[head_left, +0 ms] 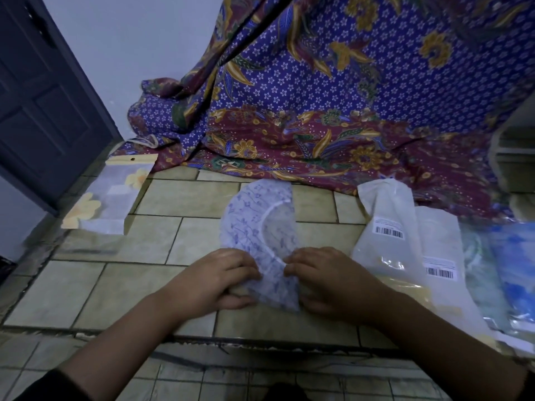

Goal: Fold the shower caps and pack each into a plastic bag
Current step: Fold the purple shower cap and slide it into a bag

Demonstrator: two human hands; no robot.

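Observation:
A white shower cap [252,224] with a blue flower print lies folded in half on the tiled ledge [162,287], its elastic rim curving down the middle. My left hand [220,280] pinches the cap's near end from the left. My right hand [321,277] pinches the same end from the right, fingertips at the elastic rim. Clear plastic bags [388,235] with barcode labels lie overlapping just right of my right hand. A plastic bag with yellow flowers [113,195] lies at the far left of the ledge.
A purple and maroon patterned cloth [333,111] hangs and pools behind the cap. Blue and white packed items [509,256] sit at the far right. A dark door [43,105] stands at the left. The ledge's front edge [260,340] drops to a tiled floor.

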